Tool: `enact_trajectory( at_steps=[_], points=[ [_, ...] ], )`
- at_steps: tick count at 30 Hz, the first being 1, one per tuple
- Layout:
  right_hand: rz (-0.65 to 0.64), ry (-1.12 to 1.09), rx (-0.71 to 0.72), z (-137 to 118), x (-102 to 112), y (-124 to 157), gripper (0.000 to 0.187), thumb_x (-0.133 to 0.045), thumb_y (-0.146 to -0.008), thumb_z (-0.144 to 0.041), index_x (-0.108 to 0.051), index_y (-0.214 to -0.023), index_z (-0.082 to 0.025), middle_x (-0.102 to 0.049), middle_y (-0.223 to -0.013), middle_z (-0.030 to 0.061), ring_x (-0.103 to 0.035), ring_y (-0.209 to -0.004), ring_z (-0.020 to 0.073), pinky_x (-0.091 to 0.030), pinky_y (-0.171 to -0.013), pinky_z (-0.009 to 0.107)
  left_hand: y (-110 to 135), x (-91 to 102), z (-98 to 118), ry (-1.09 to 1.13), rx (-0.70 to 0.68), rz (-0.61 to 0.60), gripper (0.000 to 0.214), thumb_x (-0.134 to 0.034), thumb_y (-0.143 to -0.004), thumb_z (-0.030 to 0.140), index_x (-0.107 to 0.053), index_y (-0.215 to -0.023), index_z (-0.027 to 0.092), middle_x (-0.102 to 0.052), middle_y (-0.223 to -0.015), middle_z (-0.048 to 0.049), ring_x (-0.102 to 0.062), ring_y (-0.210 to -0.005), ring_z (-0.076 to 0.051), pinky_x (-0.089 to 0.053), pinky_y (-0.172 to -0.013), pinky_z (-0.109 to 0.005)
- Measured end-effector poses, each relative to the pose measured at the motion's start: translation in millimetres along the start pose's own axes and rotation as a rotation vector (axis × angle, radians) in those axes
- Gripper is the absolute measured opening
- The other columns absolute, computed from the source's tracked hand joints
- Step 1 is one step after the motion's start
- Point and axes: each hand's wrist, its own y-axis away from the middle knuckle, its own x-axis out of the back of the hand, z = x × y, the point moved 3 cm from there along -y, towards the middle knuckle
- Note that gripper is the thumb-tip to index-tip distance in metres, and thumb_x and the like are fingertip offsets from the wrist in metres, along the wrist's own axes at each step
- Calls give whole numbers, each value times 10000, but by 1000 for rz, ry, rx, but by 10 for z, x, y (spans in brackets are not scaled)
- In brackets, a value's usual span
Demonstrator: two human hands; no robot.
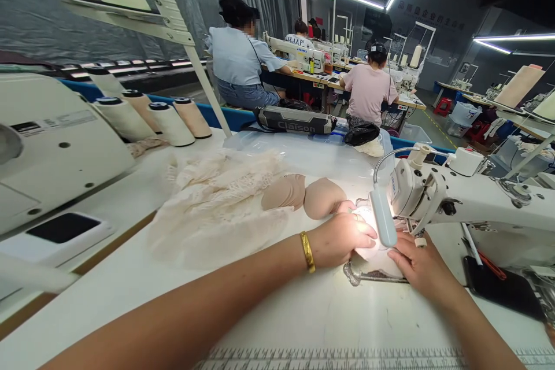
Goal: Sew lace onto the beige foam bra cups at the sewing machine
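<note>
Under the bright light of a small lamp (384,225), my left hand (344,236), with a gold bracelet at the wrist, is closed on a pale piece of fabric (366,221). This fabric lies by the needle area of a white sewing machine (411,188). My right hand (418,260) rests flat with fingers stretched out beside the presser foot, near the fabric's right side; the machine head partly hides its fingertips. Beige moulded bra cups (284,192) lie left of my left hand, with another rounded cup (324,198) right against it.
Cream lace fabric (225,185) spreads over the white table (277,300). Thread cones (171,122) stand at the back left. A black phone (503,286) lies right of my right hand; a printed ruler (347,358) runs along the front. Co-workers (240,63) sit beyond.
</note>
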Motion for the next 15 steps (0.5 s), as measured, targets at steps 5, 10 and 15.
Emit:
enact_trajectory(
  at_steps=[5, 10, 15],
  points=[
    [17, 46, 11, 9, 10, -3, 277, -506, -1027, -241, -717, -1205, -274, -748, -1280, 47, -682, -1156, 291, -546, -973, 505, 7, 23, -20, 20, 41, -4, 269, -618, -747, -6, -698, -855, 227, -770, -1016, -11, -662, -957, -227, -269, -1024, -478],
    [28, 40, 15, 6, 6, -20, 262, -517, -1022, -233, -724, -1174, -283, -749, -1273, 29, -669, -1172, 290, -539, -981, 496, 12, 23, -4, 55, 48, 6, 287, -593, -743, -26, -691, -850, 221, -781, -1050, -27, -667, -984, -237, -255, -1043, -498],
    [51, 42, 1, -17, 36, 5, 280, -505, -1025, -241, -696, -1225, -284, -756, -1228, 40, -654, -1148, 305, -540, -980, 502, 14, 2, 5, 36, 60, 12, 325, -592, -743, -31, -696, -912, 226, -773, -1143, -40, -668, -1034, -249, -253, -1051, -512]
  ],
)
